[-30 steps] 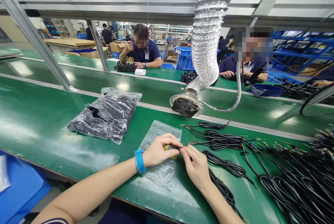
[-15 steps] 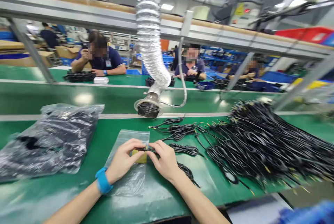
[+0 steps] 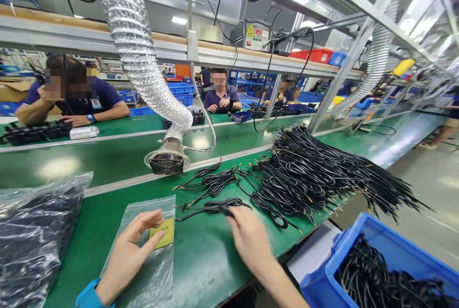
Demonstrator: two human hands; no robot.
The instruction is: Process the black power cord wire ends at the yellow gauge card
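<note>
My left hand (image 3: 131,250), a blue band at its wrist, is open with thumb and fingers apart over a yellow sponge-like pad (image 3: 165,235). Under the pad lies a clear plastic bag (image 3: 143,279) on the green bench. To the right, my right hand (image 3: 249,236) is closed on a black cable (image 3: 226,211), partly hidden by the fingers and blurred by motion. Several coiled black cables (image 3: 218,181) lie just beyond my hands.
A large pile of black cables (image 3: 322,174) spreads to the right. Below it stands a blue bin (image 3: 324,274) of black cables. Filled plastic packaging (image 3: 36,236) lies at left. A duct with a fan (image 3: 167,163) hangs ahead. Co-workers sit across the bench.
My hands were together over the pad on the cable; now they are apart. The left has let go and opened, and the right has drawn the cable rightward. The view has turned right.
</note>
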